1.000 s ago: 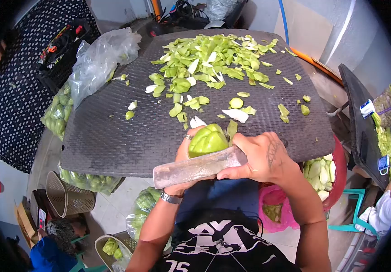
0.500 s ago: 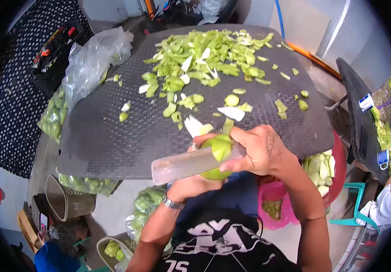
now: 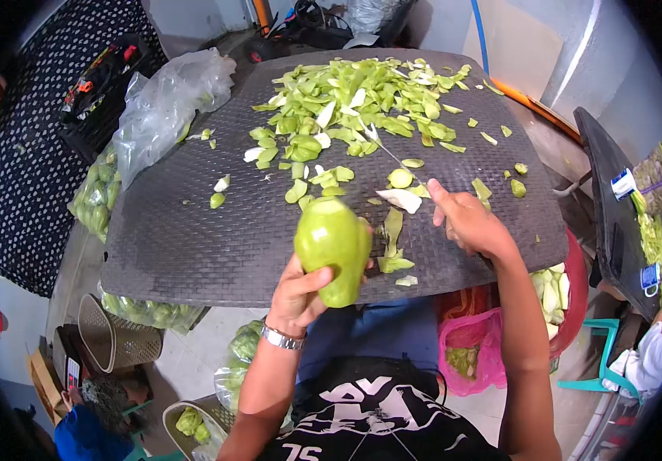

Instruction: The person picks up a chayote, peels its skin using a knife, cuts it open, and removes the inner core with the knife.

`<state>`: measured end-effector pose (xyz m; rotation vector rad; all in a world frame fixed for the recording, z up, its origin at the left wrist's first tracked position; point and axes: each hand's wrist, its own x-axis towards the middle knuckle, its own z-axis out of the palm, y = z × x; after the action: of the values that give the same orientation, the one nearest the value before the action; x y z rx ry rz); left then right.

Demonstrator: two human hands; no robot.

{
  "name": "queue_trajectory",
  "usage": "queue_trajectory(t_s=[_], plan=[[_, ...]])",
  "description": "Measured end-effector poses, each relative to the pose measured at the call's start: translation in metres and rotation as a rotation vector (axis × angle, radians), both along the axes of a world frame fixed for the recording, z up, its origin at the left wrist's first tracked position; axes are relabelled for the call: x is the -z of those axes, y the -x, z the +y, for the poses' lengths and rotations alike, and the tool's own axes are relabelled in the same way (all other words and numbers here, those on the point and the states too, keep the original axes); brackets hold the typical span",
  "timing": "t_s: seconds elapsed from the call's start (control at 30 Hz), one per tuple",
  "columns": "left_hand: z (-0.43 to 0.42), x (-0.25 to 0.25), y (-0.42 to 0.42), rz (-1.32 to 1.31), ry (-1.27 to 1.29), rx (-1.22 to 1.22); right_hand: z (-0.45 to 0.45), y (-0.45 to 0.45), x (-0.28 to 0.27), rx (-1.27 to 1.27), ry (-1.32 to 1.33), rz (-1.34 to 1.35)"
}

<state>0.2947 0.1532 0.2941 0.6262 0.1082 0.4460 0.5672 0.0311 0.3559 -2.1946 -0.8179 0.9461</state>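
Observation:
My left hand (image 3: 298, 296) grips a large green chayote (image 3: 331, 238), upright with its pale cut end up, over the table's front edge. To the right, my right hand (image 3: 469, 221) is closed on a knife (image 3: 401, 163); its blade is seen nearly edge-on, pointing up and left, apart from the chayote. Green peel strips (image 3: 394, 230) lie on the dark woven table (image 3: 192, 253) between my hands. A white piece (image 3: 400, 200) rests near the knife. Farther back spreads a pile of green peelings (image 3: 361, 92).
A clear plastic bag (image 3: 165, 107) lies at the table's left. Below right are a red basin (image 3: 574, 292) of pale pieces and a pink bag (image 3: 473, 353). Baskets (image 3: 116, 338) stand lower left. People (image 3: 89, 434) are at both lower sides.
The knife has left the chayote and swung up and right with my right hand. My left hand now holds the chayote upright. Peel lies on the table where my hands were.

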Motion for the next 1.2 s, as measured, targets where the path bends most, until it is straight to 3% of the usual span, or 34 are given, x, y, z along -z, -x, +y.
queue_trajectory(t_s=[0.07,0.17,0.27,0.3,0.4,0.43,0.53,0.57,0.67,0.8,0.93,1.1,1.2], plan=[[0.009,0.02,0.006,-0.107,0.043,0.056,-0.006,0.007,-0.002,-0.034,-0.085,0.003],[0.012,0.002,0.0,-0.197,0.296,0.171,-0.012,0.026,-0.007,-0.111,-0.213,0.093],[0.005,0.001,-0.001,-0.046,0.125,-0.01,-0.012,0.037,-0.002,-0.165,-0.324,0.03],[0.002,0.006,0.0,-0.062,0.184,-0.023,-0.01,0.04,0.001,-0.197,-0.374,-0.03],[-0.001,0.021,-0.008,0.075,-0.062,-0.106,-0.017,0.06,-0.012,-0.268,-0.369,-0.236],[-0.003,0.016,-0.011,0.071,0.039,-0.084,-0.019,0.066,-0.02,-0.303,-0.338,-0.219],[-0.013,0.017,-0.02,0.263,-0.129,-0.167,-0.025,0.08,-0.014,-0.433,-0.314,-0.604],[-0.021,0.015,-0.021,0.178,-0.173,-0.201,-0.025,0.085,-0.009,-0.444,-0.384,-0.761],[-0.027,0.011,-0.032,0.25,-0.226,-0.274,-0.027,0.088,-0.007,-0.489,-0.358,-0.896],[-0.02,0.021,-0.038,0.301,-0.412,-0.334,-0.024,0.078,-0.008,-0.585,-0.322,-0.816],[-0.024,0.009,-0.038,0.261,-0.397,-0.338,-0.021,0.068,0.005,-0.593,-0.418,-0.817],[-0.028,-0.003,-0.021,0.392,-0.669,-0.314,-0.016,0.012,0.018,-0.293,-0.261,-0.707],[-0.033,-0.01,-0.025,0.411,-0.592,-0.324,-0.021,0.0,0.016,-0.256,-0.223,-0.578]])
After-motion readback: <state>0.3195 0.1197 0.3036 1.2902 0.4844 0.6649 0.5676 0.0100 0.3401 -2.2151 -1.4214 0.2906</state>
